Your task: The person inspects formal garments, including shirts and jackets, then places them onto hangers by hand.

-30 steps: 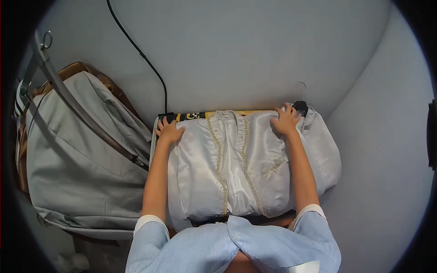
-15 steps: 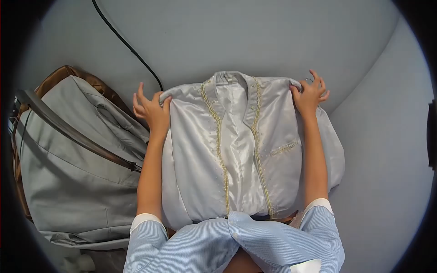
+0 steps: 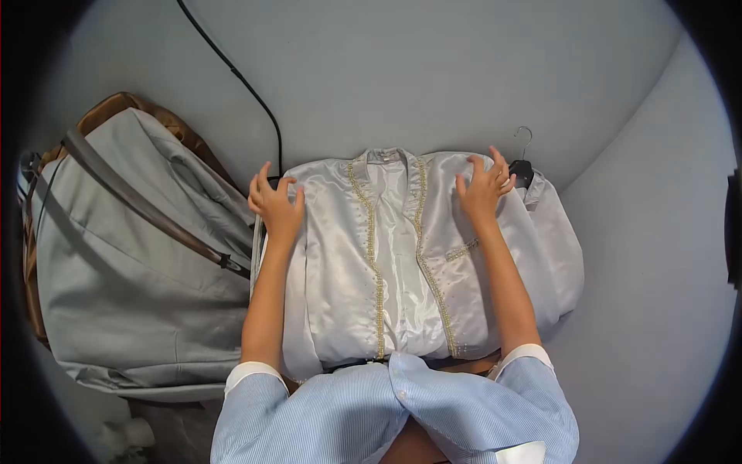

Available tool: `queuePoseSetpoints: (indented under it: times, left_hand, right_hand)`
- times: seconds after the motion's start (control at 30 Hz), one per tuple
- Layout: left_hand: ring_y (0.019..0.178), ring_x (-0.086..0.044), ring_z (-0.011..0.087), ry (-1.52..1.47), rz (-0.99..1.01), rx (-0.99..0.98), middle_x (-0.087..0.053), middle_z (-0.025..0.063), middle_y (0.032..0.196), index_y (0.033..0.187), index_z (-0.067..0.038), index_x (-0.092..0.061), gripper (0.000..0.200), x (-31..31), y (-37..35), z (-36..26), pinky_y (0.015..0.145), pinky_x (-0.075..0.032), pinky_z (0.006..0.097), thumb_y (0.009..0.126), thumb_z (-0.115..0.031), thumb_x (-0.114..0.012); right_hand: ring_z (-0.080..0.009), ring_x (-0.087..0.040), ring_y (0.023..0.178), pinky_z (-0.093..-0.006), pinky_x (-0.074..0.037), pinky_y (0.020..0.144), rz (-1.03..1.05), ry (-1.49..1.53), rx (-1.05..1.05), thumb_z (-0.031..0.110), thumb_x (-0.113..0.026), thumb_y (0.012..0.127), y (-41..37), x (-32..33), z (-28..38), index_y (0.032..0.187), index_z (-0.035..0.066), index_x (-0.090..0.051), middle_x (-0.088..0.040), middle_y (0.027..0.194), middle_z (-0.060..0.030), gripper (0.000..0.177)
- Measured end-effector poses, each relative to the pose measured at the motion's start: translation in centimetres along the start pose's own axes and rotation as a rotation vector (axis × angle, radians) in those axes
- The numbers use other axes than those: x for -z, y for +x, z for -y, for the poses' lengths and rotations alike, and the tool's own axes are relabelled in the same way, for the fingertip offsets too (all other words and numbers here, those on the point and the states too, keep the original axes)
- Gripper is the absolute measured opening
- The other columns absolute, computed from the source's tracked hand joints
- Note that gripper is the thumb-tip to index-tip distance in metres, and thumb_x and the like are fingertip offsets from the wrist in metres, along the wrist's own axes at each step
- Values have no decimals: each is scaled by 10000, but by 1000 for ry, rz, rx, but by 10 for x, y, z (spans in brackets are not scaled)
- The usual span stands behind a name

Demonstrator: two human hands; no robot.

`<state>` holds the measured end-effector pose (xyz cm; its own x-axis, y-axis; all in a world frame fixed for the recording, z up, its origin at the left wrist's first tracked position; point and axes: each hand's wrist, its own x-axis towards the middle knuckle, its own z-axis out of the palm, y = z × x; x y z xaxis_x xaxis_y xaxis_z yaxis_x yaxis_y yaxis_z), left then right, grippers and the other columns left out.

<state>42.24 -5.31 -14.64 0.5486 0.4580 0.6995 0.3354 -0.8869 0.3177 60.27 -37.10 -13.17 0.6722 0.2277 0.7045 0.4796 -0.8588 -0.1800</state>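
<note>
A silvery satin jacket (image 3: 332,255) with gold beaded trim lies front up before me, its collar at the top and its front edges parted. My left hand (image 3: 276,205) is at the jacket's left shoulder, thumb and fingers apart with nothing between them. Over the right shoulder, my right hand (image 3: 483,189) has its fingers spread and curved, holding nothing. A black hanger (image 3: 522,172) with a metal hook shows just beyond my right hand, beside another piece of the same pale satin (image 3: 560,240).
On the left lies a grey garment (image 3: 131,286) over brown fabric (image 3: 120,102), with a dark curved bar (image 3: 139,205) across it. A black cable (image 3: 234,71) runs down the grey wall to the jacket's left shoulder.
Both hands have let go of the jacket's shoulders and opened. The jacket sits lower and a little to the left, which uncovers the black hanger at the right.
</note>
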Motion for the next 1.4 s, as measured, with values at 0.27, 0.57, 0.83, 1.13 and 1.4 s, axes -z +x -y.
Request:
queuePoseSetpoints:
  times: [0.27,0.57,0.83,1.13,1.4]
  left_hand:
    - [1292,-240,357,-32,154,363,-346,140,1398,1037,-103,-622,313,123,-142,-3,1040,-160,513,765,-255,-656]
    - [1325,-169,357,168,160,485,-275,86,1454,1162,-180,-610,488,159,-256,-32,1054,-111,520,709,-318,-727]
    - [1232,-319,328,414,-319,328,-447,-11,1340,785,-139,-672,107,188,-192,26,994,-250,482,706,-69,-683]
    - [1318,-229,375,498,184,504,-296,76,1454,1023,-172,-692,244,173,-184,74,1059,-180,512,793,-117,-629]
    - [1321,-179,390,136,-14,418,-206,105,1508,1199,-222,-604,341,145,-274,-8,1038,-123,576,885,-329,-528]
  right_hand:
    - [-348,-226,1301,-618,-78,1023,257,156,-84,289,-700,714,-86,73,19,999,161,-623,-344,1355,-126,321]
    - [-358,-209,1307,-602,-62,1041,291,120,-313,254,-670,710,-185,126,15,1016,158,-608,-315,1378,-139,326]
    - [-352,-214,1297,-604,-61,1040,223,125,-293,263,-670,722,-192,150,-8,1031,155,-609,-304,1380,-111,332]
    - [-331,-209,1293,-520,-86,1040,155,4,-398,263,-678,713,-210,163,-58,1036,183,-607,-306,1392,-95,341]
    - [-343,-171,1314,-638,-88,1024,195,-262,-707,401,-599,838,-220,180,-137,1280,105,-499,-222,1433,-129,541]
